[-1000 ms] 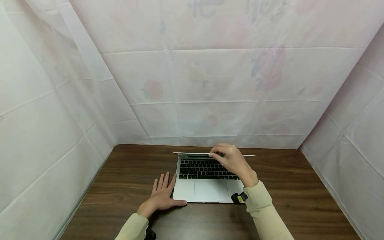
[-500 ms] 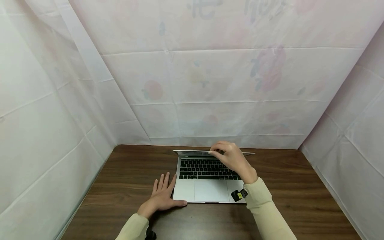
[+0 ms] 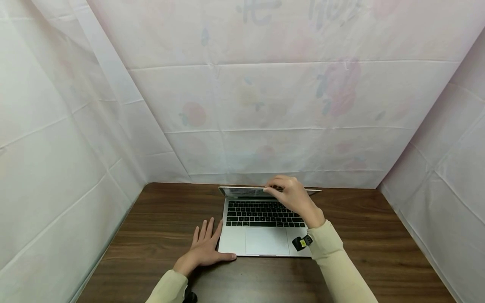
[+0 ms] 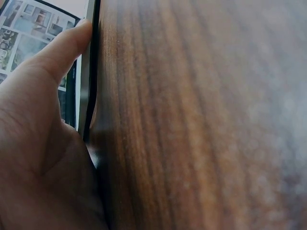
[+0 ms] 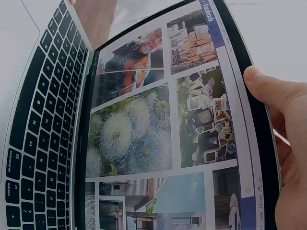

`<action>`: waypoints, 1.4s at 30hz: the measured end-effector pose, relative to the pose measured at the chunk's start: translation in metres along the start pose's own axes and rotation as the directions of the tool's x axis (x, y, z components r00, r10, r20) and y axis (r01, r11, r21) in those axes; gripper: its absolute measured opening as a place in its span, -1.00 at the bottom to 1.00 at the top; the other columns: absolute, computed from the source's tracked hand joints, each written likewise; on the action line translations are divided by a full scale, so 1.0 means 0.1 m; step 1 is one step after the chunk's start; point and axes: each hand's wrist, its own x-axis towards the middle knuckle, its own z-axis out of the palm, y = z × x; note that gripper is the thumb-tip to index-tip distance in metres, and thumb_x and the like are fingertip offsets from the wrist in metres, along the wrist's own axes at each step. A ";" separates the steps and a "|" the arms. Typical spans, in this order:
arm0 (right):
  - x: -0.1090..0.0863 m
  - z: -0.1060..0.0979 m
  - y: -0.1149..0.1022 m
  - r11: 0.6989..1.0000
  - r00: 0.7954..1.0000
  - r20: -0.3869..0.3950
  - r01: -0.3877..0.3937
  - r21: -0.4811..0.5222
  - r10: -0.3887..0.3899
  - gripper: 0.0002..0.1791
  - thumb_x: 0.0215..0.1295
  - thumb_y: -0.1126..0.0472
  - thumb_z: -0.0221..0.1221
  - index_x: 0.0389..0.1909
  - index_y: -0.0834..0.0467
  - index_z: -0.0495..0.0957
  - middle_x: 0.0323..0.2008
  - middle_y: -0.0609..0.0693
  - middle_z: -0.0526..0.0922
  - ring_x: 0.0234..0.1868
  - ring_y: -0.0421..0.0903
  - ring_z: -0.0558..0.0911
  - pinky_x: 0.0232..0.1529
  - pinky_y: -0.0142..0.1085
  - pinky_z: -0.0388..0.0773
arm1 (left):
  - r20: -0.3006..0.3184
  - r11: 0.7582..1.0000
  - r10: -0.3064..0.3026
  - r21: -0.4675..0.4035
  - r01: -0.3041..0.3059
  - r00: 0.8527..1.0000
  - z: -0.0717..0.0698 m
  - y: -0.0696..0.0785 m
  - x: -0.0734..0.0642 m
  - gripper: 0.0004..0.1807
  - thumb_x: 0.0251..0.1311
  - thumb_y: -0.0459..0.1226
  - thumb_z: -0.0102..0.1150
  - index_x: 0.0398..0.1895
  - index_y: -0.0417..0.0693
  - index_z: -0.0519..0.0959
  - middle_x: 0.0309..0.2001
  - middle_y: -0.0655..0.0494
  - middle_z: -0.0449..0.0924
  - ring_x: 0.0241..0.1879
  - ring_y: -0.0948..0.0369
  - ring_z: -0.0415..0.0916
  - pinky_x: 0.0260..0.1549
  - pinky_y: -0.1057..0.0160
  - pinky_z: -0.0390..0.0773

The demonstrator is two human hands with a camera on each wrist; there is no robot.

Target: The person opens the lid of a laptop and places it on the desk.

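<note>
A silver laptop (image 3: pixel 267 242) with a black keyboard (image 3: pixel 261 213) lies on the wooden table, its lid raised and tilted back. My right hand (image 3: pixel 289 194) pinches the lid's top edge, thumb on the screen side and fingers behind. In the right wrist view the screen (image 5: pixel 144 124) is lit and shows a page of photos; the thumb (image 5: pixel 261 81) presses its black bezel. My left hand (image 3: pixel 204 248) lies with fingers spread beside the laptop's left edge, its thumb at the front left corner. The left wrist view shows that thumb (image 4: pixel 67 45) against the laptop's edge.
The dark wooden table (image 3: pixel 163 219) extends to both sides of the laptop. White printed fabric (image 3: pixel 265 105) hangs close behind the table's back edge, with more white sheets at left and right. A small black camera (image 3: pixel 302 243) sits on the right wrist.
The laptop lid has tilted slightly further up, and more of the screen shows. My right hand has risen a little with it. The left hand has stayed in place.
</note>
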 end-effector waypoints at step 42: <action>0.25 -0.11 0.13 0.996 0.993 0.092 -0.077 0.048 0.073 -0.91 0.39 0.20 0.33 -0.21 0.10 0.78 -0.22 -0.03 0.77 -0.29 -0.18 0.69 -0.24 -0.21 0.67 | 0.015 1.000 -0.013 0.026 0.013 1.000 0.04 -0.03 0.07 0.46 -0.19 0.62 0.21 0.70 0.11 -0.11 0.68 -0.16 -0.38 0.66 -0.17 -0.50 0.52 -0.29 -0.48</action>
